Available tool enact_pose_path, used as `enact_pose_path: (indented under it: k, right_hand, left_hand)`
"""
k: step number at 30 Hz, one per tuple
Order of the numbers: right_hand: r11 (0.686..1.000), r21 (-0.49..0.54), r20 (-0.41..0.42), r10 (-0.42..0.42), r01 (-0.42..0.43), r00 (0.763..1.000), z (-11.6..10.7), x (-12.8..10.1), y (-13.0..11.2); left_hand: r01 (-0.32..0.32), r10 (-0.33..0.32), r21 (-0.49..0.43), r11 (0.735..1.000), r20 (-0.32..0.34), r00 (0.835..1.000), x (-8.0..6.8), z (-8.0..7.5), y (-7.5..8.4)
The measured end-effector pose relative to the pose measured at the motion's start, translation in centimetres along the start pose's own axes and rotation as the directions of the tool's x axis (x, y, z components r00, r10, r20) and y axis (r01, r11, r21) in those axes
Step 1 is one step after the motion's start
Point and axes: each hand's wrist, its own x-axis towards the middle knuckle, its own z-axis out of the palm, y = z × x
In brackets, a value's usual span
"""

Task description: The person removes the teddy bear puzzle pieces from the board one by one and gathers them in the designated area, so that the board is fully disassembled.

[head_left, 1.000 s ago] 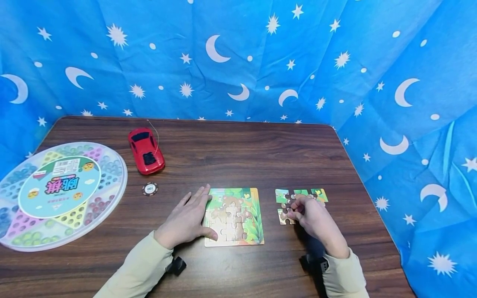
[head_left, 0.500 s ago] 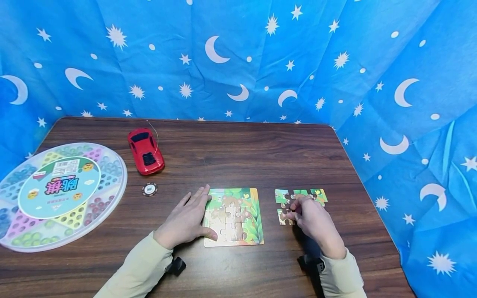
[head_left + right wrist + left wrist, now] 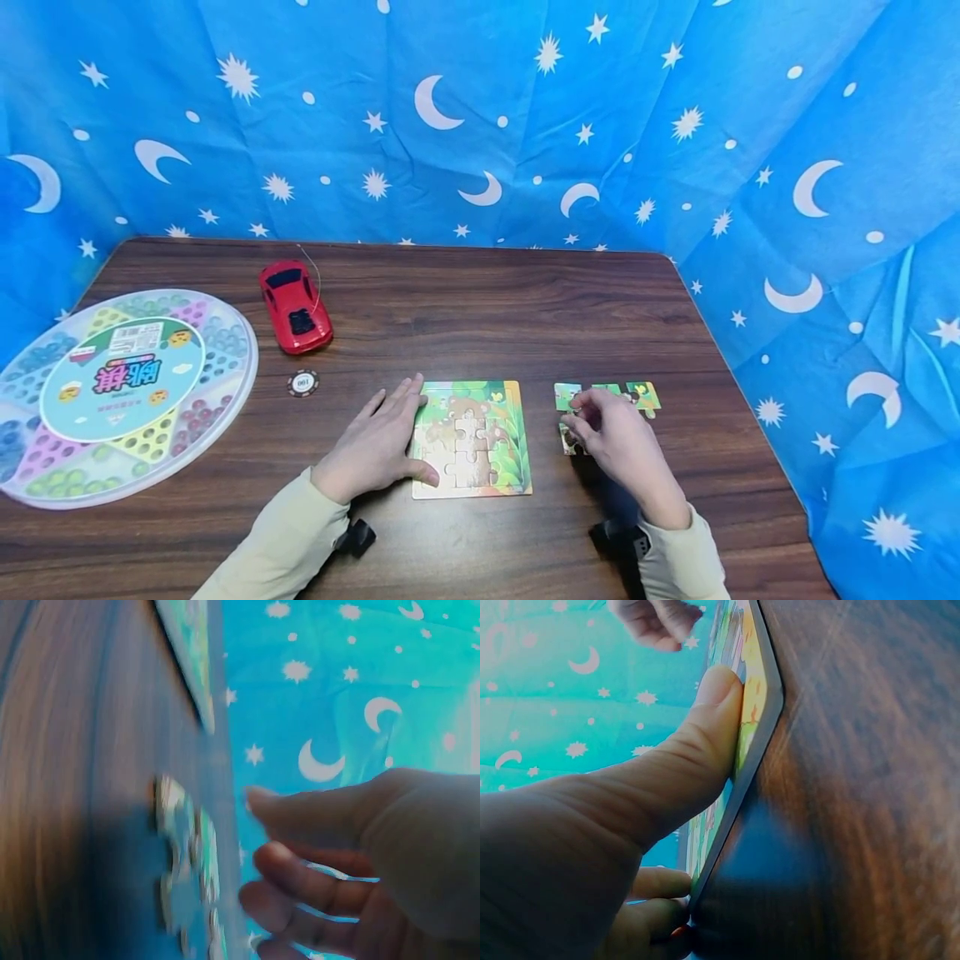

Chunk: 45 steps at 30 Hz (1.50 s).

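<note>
A jigsaw puzzle point(image 3: 472, 429) with a bear picture lies in its frame at the middle of the table. My left hand point(image 3: 375, 442) rests along its left side with extended fingers; the thumb point(image 3: 720, 690) lies on its near part in the left wrist view. Farther right, my right hand point(image 3: 626, 450) is over several loose jigsaw pieces point(image 3: 642, 394) and partly hides them. In the blurred right wrist view, the right thumb point(image 3: 300, 814) stands apart from the bent fingers, with no piece visible between them. The loose pieces point(image 3: 176, 817) lie beside that hand on the tabletop.
A red toy car point(image 3: 296, 308) stands at the back left, with a round chip point(image 3: 303, 383) just in front of it. A large round Chinese checkers set point(image 3: 123, 379) lies at the far left. Blue cloth point(image 3: 480, 125) with moons and stars hangs behind the brown table point(image 3: 480, 308).
My right hand has shifted slightly left over the loose pieces, and its thumb and index finger have moved left with it. My left hand stays on the puzzle.
</note>
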Motion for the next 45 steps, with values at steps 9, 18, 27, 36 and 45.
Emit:
enact_pose_path:
  k: [9,18,27,36,45]
  right_hand:
    - [0.972,0.081,0.025,-0.222,0.219,0.975,3.3,-0.3,-3.7]
    - [0.933,0.044,0.120,-0.360,0.357,0.925,5.3,-0.2,-5.8]
    - [0.948,0.092,0.172,-0.317,0.306,0.933,6.0,0.0,-6.3]
    - [0.947,0.132,0.140,-0.312,0.294,0.940,6.3,-0.1,-6.3]
    - [0.949,0.168,0.133,-0.290,0.266,0.948,6.2,0.0,-6.4]
  left_hand:
    - [-0.014,0.014,-0.003,1.000,-0.010,1.000,-0.1,0.0,0.0]
    - [-0.017,0.017,0.011,1.000,-0.004,1.000,0.0,0.0,-0.1]
    - [-0.013,0.013,0.027,1.000,-0.001,1.000,0.0,0.0,0.0]
    - [-0.009,0.009,0.019,1.000,0.002,1.000,-0.1,0.0,0.1]
    - [-0.009,0.009,0.020,1.000,0.000,1.000,0.0,0.1,0.0]
